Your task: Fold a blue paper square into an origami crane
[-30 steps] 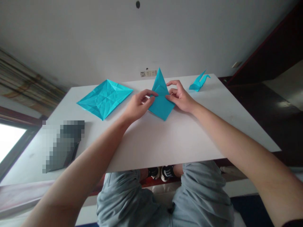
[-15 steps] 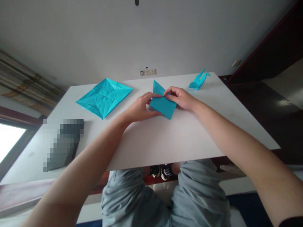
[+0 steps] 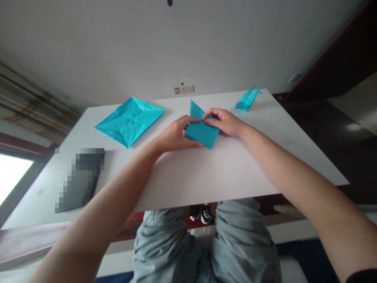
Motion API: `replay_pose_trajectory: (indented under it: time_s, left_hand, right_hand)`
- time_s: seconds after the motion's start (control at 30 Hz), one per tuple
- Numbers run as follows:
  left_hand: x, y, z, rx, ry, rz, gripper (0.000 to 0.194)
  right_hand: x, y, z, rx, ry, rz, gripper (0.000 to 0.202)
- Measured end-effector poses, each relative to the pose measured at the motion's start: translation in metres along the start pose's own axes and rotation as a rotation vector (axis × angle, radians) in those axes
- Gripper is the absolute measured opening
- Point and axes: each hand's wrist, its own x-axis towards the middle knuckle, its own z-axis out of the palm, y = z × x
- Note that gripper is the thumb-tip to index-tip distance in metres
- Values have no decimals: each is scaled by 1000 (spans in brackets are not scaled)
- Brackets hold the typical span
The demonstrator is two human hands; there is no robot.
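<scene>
A sheet of blue origami paper (image 3: 202, 134), partly folded, lies on the table between my hands, with a triangular point sticking up at its far side. My left hand (image 3: 176, 135) grips its left side, fingers on top at the fold and thumb along the near edge. From the right, my right hand (image 3: 225, 122) pinches the paper at the same fold, its fingertips close to those of the left. An unfolded, creased blue sheet (image 3: 129, 122) rests to the left. At the back right stands a folded blue paper crane (image 3: 246, 101).
The white table (image 3: 188, 184) stands against a grey wall with sockets (image 3: 184, 90). A dark, pixelated object (image 3: 81, 181) lies at the table's left. My knees (image 3: 165, 232) are below the near edge.
Both hands stay almost still on the paper. Its near flap has shifted very slightly, and my legs have moved a little closer together.
</scene>
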Motion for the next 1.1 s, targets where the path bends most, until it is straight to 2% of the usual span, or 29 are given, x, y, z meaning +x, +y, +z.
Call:
replay_pose_trajectory:
  time_s: [0.07, 0.2, 0.5, 1.1]
  left_hand:
    - [0, 0, 0, 12, 0, -7, 93]
    - [0, -2, 0, 23, 5, 3, 80]
    - [2, -4, 5, -10, 56, 1, 66]
    - [1, 0, 1, 25, -22, 27, 84]
  right_hand:
    - [0, -1, -1, -15, -1, -2, 37]
    - [-1, -2, -1, -8, -20, 2, 38]
    - [-3, -2, 0, -41, -24, -23, 36]
    - [-3, 0, -1, -103, -38, -49, 36]
